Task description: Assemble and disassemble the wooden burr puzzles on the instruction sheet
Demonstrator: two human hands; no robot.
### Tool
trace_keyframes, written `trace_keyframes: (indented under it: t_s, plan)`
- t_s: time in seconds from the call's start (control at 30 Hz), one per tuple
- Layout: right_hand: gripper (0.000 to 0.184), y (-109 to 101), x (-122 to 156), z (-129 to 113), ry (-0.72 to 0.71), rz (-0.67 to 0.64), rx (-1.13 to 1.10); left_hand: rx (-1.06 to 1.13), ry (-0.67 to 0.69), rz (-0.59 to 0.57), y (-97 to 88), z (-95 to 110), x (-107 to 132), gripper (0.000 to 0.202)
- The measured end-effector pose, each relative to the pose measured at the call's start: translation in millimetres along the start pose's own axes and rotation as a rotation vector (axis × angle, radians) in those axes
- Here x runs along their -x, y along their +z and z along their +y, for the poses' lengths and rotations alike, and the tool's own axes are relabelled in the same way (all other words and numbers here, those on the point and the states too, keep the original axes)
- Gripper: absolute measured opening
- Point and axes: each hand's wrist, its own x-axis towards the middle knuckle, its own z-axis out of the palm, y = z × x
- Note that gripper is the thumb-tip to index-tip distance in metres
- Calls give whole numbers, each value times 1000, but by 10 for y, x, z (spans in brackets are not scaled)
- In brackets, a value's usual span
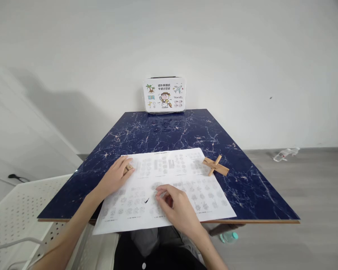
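Observation:
A white printed instruction sheet with rows of small diagrams lies on the dark blue marble-patterned table. My left hand rests on the sheet's upper left corner, fingers curled over a small wooden piece. My right hand rests on the middle of the sheet, fingers bent and pressing the paper, nothing visible in them. A wooden cross-shaped puzzle assembly lies at the sheet's upper right edge, apart from both hands.
A white box with cartoon travel stickers stands at the table's far edge against the wall. A white perforated cart sits at my left. A plastic bottle lies on the floor at right, another teal-capped one under the table.

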Motion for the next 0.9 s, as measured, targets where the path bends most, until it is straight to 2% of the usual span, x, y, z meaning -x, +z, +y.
trace_keyframes:
  t_s: [0.13, 0.23, 0.4, 0.53, 0.63, 0.77, 0.9]
  plan:
    - [19, 33, -50, -6, 17, 24, 53, -32, -41, -11, -17, -201, -101, 66]
    - [19, 66, -104, -5, 22, 29, 98, -70, -69, 12, -22, -215, -112, 69]
    - [19, 126, -166, 3, 16, 68, 157, -168, -24, 143, 18, 86, 171, 76]
    - [18, 164, -182, 9, 19, 96, 175, -124, 0, 96, 48, 392, 492, 75]
    - [18, 173, -179, 10, 16, 107, 173, -3, 38, 18, 34, 549, 659, 66]
    - [18, 159, -168, 8, 1, 103, 162, 119, 19, 13, -15, 652, 814, 54]
    - [18, 135, -153, -1, 4, 88, 148, 88, -4, 41, -31, 639, 914, 54]
